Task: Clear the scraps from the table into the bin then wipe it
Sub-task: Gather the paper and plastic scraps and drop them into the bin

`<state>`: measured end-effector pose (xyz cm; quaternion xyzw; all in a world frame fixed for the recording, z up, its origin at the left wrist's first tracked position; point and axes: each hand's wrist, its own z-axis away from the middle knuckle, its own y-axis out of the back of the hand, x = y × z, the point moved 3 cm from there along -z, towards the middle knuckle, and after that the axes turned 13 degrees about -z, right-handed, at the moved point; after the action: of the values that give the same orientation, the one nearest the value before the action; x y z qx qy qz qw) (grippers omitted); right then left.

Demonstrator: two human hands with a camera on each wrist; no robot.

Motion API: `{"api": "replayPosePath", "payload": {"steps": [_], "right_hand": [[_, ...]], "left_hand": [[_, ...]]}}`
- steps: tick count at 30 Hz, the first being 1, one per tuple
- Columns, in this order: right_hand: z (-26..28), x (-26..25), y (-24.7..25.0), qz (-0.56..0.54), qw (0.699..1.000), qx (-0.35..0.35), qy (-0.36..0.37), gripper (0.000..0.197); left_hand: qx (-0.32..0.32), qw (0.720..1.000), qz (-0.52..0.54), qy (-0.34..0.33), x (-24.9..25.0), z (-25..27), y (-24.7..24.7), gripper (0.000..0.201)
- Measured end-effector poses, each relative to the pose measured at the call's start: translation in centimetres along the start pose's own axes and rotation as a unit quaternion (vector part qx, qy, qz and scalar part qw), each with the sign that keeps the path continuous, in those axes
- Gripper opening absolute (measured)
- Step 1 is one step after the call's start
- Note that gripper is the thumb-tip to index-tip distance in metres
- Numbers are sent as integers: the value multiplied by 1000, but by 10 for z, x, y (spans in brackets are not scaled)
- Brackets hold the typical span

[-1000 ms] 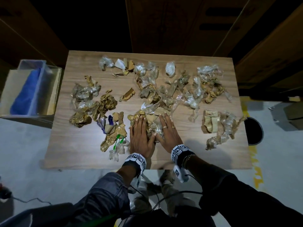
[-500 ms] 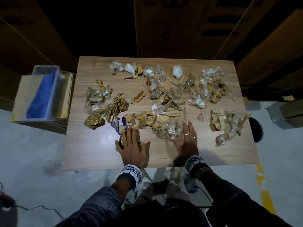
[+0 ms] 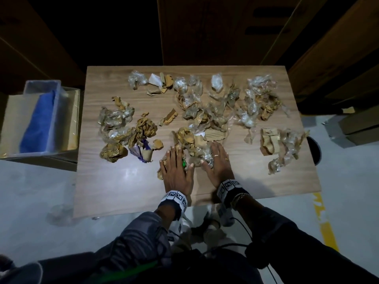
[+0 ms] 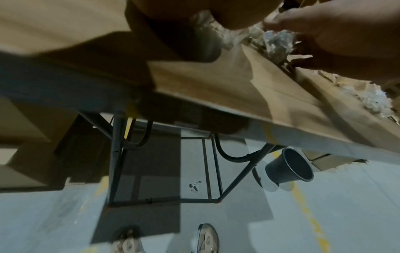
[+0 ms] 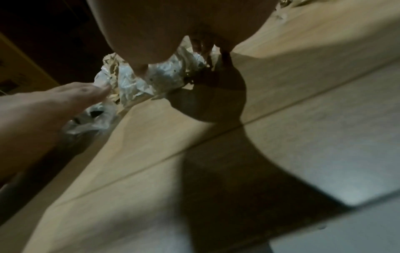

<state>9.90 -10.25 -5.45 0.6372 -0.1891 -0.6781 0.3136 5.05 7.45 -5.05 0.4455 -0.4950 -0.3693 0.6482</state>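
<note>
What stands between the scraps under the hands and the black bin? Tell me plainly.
Other scraps do. The black bin sits on the floor past the table's right edge, and the heap of brown paper and clear plastic lies on the tabletop between the right hand and that edge.

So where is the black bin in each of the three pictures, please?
Head: the black bin is at the right, on the floor, half hidden by the table.
Left wrist: lower right, below the table's edge, open mouth toward the camera.
Right wrist: not in it.
Shared landmark: the crumpled clear plastic between the left hand and the right hand.
</note>
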Motion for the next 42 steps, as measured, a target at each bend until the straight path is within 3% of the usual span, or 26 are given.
{"api": "replayPosePath", "payload": {"steps": [5, 11, 21, 27, 31, 42], "right_hand": [[-9, -2, 14, 9, 998, -63, -19, 81], [-2, 7, 72, 34, 999, -2, 16, 79], [-8, 109, 162, 190, 972, 108, -90, 81], [-17, 145, 175, 117, 975, 85, -168, 80], [-20, 148, 154, 96, 987, 51, -118, 86], [-28, 90, 94, 13, 996, -78, 41, 72]], "left_hand": [[8, 999, 31, -11, 17, -15, 6, 66], [40, 999, 11, -10, 34, -8, 14, 70], [49, 997, -33, -41, 80, -9, -3, 77], [40, 997, -72, 0, 94, -14, -18, 75], [43, 995, -83, 17, 100, -13, -23, 74], [70, 991, -87, 70, 118, -4, -12, 71]]}}
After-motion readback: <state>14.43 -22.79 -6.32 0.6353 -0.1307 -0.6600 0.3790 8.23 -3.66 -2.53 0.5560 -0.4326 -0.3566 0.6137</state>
